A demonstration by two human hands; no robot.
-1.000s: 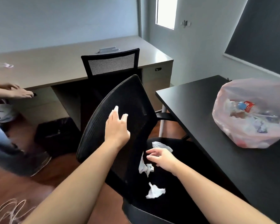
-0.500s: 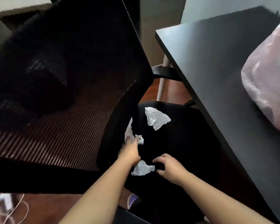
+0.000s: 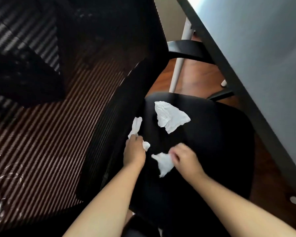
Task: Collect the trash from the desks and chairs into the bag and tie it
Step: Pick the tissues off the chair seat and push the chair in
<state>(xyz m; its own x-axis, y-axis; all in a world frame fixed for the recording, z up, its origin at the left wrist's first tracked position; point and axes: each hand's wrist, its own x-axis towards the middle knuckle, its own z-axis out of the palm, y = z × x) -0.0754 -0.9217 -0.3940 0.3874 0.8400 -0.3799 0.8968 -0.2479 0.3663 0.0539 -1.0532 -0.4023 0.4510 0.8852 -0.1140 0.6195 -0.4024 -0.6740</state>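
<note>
- The right hand [image 3: 183,159] pinches a crumpled tissue [image 3: 163,164] in curled fingers, low on the black chair seat [image 3: 215,142].
- At its 9 o'clock, the left hand [image 3: 134,151] grips a tissue strip [image 3: 136,125] beside the mesh backrest [image 3: 92,74].
- A flat tissue [image 3: 170,117] lies loose at 12 o'clock.
- The desk [image 3: 263,65] runs along the seat's 2 o'clock side.

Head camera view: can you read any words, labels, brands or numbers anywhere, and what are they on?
None: no text can be read in this view.
The loose tissue, the tissue strip in the left hand and the tissue scrap in the right hand are blank.
The chair seat, mesh back and desk carry no writing.
</note>
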